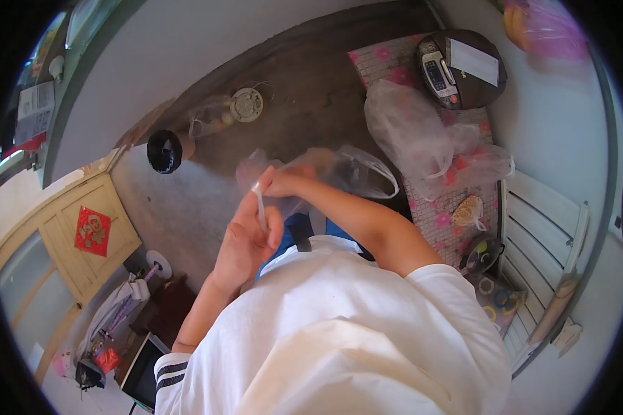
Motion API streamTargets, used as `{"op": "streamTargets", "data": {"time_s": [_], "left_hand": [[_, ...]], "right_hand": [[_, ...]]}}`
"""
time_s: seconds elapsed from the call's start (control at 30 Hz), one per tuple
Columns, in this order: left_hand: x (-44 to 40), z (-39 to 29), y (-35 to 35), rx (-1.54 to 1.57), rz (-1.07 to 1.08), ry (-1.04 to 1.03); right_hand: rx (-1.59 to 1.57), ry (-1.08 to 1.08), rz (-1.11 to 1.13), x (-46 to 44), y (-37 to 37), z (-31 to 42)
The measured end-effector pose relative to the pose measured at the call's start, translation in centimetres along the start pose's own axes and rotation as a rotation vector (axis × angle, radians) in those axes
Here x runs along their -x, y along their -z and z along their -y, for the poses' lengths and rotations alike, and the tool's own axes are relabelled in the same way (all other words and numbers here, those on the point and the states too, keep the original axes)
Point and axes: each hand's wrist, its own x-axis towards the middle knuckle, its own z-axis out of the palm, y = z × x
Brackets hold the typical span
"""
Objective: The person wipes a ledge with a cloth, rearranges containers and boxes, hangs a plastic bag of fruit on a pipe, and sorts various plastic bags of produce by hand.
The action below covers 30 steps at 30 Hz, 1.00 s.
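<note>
A clear plastic bag (pixel 346 171) hangs in front of my body, one loop handle spread out to the right. My left hand (pixel 244 238), palm turned up and fingers curled, holds a pale strip of the bag's handle. Close against its fingertips, my right hand (pixel 278 184) pinches the bag's plastic, with that forearm crossing in front of me. Something reddish shows faintly through the bag, too blurred to name.
To the right, a table with a flowered cloth (pixel 441 220) bears a rice cooker (pixel 461 69) and plastic bags (pixel 405 124). A white slatted chair (pixel 541 228) stands beside it. On the floor are a black-lined bin (pixel 164 151) and a round pale object (pixel 246 104).
</note>
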Motion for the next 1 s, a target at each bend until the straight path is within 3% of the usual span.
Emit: {"op": "streamTargets", "data": {"time_s": [0.03,0.13,0.2,0.27,0.33,0.37,0.43,0.5,0.6,0.67,0.73,0.8,0.83,0.9,1.0], "left_hand": [[0.2,-0.1,0.6,-0.027,-0.028,0.018],[0.5,0.7,3.4,-0.055,0.034,0.049],[0.3,1.4,5.1,-0.070,0.082,0.045],[-0.3,1.4,5.9,-0.099,0.132,0.034],[-0.6,1.1,6.4,-0.147,0.171,0.031],[-0.7,1.3,6.7,-0.135,0.159,0.024],[-1.0,1.8,7.3,-0.119,0.143,0.011],[-1.2,1.9,7.6,-0.081,0.138,0.006],[-2.1,2.4,7.7,-0.041,0.117,0.035],[-1.7,2.7,7.3,-0.077,0.090,0.098],[-2.5,2.9,6.4,-0.168,0.074,0.122],[-3.8,3.9,6.2,-0.149,0.051,0.160],[-4.6,4.5,6.3,-0.141,0.037,0.180],[-6.1,5.5,5.5,-0.015,-0.033,0.165],[-7.6,6.7,5.7,0.076,-0.054,0.135]], "right_hand": [[-0.009,-0.030,0.007,2.8,1.4,2.4],[0.112,0.038,-0.274,6.3,-0.2,1.0],[0.350,0.044,-0.315,9.4,1.0,-0.1],[0.324,-0.111,-0.393,14.7,4.1,3.8],[0.648,0.148,-0.899,18.2,5.9,4.6],[0.731,0.075,-1.062,18.6,6.5,4.8],[0.627,-0.193,-1.053,19.0,7.8,2.0],[0.243,-0.533,-0.702,19.2,7.7,-5.2],[-0.724,-0.137,-0.872,17.7,7.1,-7.3],[-0.722,-0.160,-0.887,17.4,7.1,-1.7],[-0.323,-0.159,-0.984,16.1,5.9,4.3],[-0.474,-0.033,-0.911,14.1,3.3,6.6],[-0.291,0.291,-0.965,14.2,2.8,9.0],[-0.280,0.045,-0.681,14.9,1.4,11.8],[-0.230,0.331,-0.843,15.4,0.6,9.9]]}}
